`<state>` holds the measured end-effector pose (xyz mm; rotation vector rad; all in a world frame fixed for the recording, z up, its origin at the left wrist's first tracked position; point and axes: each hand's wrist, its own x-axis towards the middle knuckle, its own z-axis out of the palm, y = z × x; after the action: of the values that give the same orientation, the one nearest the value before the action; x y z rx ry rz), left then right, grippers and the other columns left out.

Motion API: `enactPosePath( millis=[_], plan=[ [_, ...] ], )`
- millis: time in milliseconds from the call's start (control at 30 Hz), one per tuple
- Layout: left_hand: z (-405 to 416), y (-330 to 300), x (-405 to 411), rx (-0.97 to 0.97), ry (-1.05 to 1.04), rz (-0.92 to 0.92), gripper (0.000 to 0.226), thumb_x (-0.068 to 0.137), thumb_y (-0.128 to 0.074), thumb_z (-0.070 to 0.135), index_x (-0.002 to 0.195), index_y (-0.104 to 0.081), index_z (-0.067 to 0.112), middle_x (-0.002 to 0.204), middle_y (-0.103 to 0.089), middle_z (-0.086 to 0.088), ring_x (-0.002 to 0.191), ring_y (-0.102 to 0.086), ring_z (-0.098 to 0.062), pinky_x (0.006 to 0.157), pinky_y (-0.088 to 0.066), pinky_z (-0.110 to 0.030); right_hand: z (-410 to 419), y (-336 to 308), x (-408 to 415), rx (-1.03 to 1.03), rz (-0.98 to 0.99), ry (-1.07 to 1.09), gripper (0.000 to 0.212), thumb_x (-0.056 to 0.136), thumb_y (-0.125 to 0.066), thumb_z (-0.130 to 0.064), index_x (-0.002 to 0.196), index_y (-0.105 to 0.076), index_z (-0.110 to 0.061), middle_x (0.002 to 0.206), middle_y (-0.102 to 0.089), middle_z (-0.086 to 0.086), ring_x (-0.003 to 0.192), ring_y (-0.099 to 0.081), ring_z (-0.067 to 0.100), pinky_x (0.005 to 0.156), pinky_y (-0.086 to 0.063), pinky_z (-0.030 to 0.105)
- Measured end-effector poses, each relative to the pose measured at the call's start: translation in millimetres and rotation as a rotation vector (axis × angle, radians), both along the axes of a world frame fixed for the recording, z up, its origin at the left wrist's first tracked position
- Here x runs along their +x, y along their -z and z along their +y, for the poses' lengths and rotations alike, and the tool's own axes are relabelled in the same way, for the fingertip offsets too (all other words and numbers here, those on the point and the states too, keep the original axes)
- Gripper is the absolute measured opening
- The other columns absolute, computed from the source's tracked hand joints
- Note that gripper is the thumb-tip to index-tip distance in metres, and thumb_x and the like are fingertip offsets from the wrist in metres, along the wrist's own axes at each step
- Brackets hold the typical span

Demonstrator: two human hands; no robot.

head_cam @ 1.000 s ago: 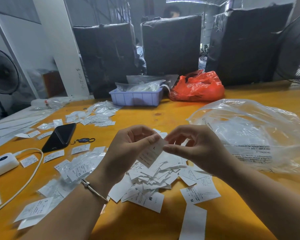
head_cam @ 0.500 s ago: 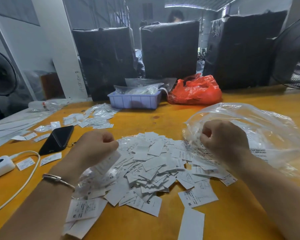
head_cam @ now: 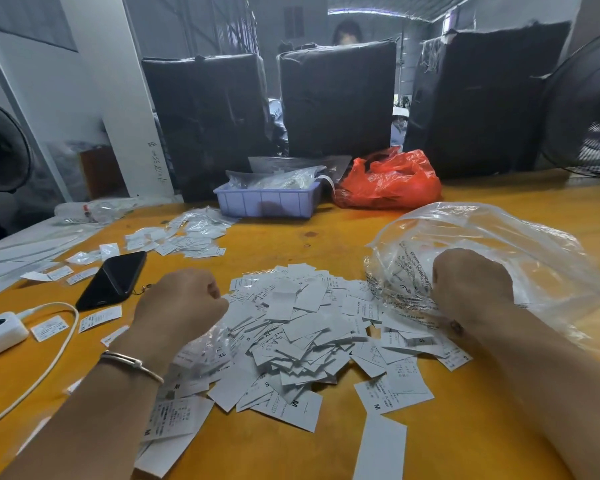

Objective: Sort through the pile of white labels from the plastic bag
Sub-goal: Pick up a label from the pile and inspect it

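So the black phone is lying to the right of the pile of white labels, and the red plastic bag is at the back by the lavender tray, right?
Not quite. The head view shows the black phone lying to the left of the pile of white paper labels, not the right. The crumpled red plastic bag is indeed at the back beside the lavender plastic tray.

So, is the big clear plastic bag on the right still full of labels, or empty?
Cannot tell for sure. The plastic bag lies crumpled beside the pile of labels; the right hand covers its mouth.

fingertips of both hands hidden, label print illegible
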<state>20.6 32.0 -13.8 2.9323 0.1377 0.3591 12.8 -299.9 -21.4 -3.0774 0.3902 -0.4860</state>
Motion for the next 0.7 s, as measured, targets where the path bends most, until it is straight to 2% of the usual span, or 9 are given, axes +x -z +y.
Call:
enactPosePath(
  millis=[100, 267, 400, 467, 533, 600, 633, 700],
  plan=[
    [-18.7, 3.0, -5.4, -0.084, 0.099, -0.107, 0.007, 0.089, -0.063, 0.037, 0.084, -0.064, 0.031, 0.084, -0.054, 0.017, 0.081, -0.056, -0.011, 0.060, -0.040, -0.026, -1.7, 0.4, 2.5, 0.013, -0.059, -0.010, 0.016, 0.081, -0.055, -0.003, 0.071, -0.055, -0.015, 0.068, -0.049, 0.001, 0.066, -0.048, 0.026, 0.061, -0.035, 0.028],
    [-43.3, 8.5, -15.6, -0.320, 0.284, -0.094, 0.013, 0.088, -0.067, 0.029, 0.075, -0.067, 0.030, 0.077, -0.065, 0.016, 0.075, -0.060, -0.001, 0.064, -0.050, -0.027, -3.9, 3.4, 6.9, 0.041, -0.199, -0.041, 0.027, 0.089, -0.055, -0.009, 0.063, -0.048, -0.010, 0.078, -0.057, 0.008, 0.073, -0.043, 0.027, 0.062, -0.031, 0.029],
    [-49.6, 11.1, -18.5, -0.301, 0.348, -0.104, 0.013, 0.088, -0.067, 0.031, 0.076, -0.067, 0.033, 0.076, -0.064, 0.019, 0.075, -0.060, 0.003, 0.059, -0.040, -0.018, -3.1, 2.9, 8.6, 0.055, -0.258, -0.074, 0.010, 0.087, -0.061, -0.008, 0.080, -0.068, -0.005, 0.090, -0.065, 0.010, 0.083, -0.055, 0.030, 0.063, -0.041, 0.030],
    [-49.6, 12.0, -18.5, -0.303, 0.346, -0.102, 0.012, 0.089, -0.067, 0.031, 0.076, -0.067, 0.034, 0.076, -0.064, 0.018, 0.075, -0.059, 0.003, 0.058, -0.039, -0.017, -2.6, 2.1, 7.8, 0.070, -0.306, -0.088, 0.005, 0.082, -0.068, -0.007, 0.077, -0.067, -0.006, 0.084, -0.066, 0.010, 0.077, -0.058, 0.031, 0.059, -0.042, 0.028],
    [-49.0, 12.0, -18.1, -0.319, 0.340, -0.095, 0.012, 0.089, -0.067, 0.031, 0.077, -0.067, 0.033, 0.077, -0.065, 0.017, 0.076, -0.059, 0.003, 0.058, -0.039, -0.016, -3.2, 2.0, 8.0, 0.112, -0.371, -0.111, 0.017, 0.079, -0.075, -0.009, 0.069, -0.060, -0.008, 0.073, -0.065, 0.009, 0.067, -0.056, 0.030, 0.054, -0.036, 0.025],
    [-49.2, 11.8, -18.6, -0.315, 0.348, -0.091, 0.012, 0.089, -0.067, 0.030, 0.078, -0.068, 0.033, 0.077, -0.065, 0.017, 0.076, -0.059, 0.003, 0.058, -0.038, -0.016, -3.8, 1.6, 7.0, 0.151, -0.425, -0.153, 0.029, 0.076, -0.080, -0.021, 0.063, -0.057, -0.011, 0.066, -0.063, 0.006, 0.060, -0.053, 0.027, 0.051, -0.028, 0.022],
    [-49.5, 11.6, -18.9, -0.312, 0.355, -0.089, 0.012, 0.089, -0.067, 0.030, 0.078, -0.068, 0.033, 0.077, -0.065, 0.017, 0.076, -0.059, 0.003, 0.059, -0.038, -0.015, -3.6, 1.4, 6.1, 0.161, -0.449, -0.178, 0.031, 0.076, -0.080, -0.026, 0.061, -0.058, -0.011, 0.063, -0.062, 0.006, 0.058, -0.052, 0.027, 0.050, -0.026, 0.021],
    [-50.5, 11.2, -19.0, -0.315, 0.367, -0.084, 0.011, 0.089, -0.067, 0.029, 0.079, -0.069, 0.032, 0.078, -0.065, 0.017, 0.077, -0.059, 0.002, 0.059, -0.038, -0.016, -2.5, 1.2, 5.5, 0.174, -0.516, -0.233, 0.027, 0.078, -0.077, -0.026, 0.064, -0.066, -0.006, 0.062, -0.064, 0.009, 0.057, -0.056, 0.029, 0.051, -0.030, 0.022]
  ],
)
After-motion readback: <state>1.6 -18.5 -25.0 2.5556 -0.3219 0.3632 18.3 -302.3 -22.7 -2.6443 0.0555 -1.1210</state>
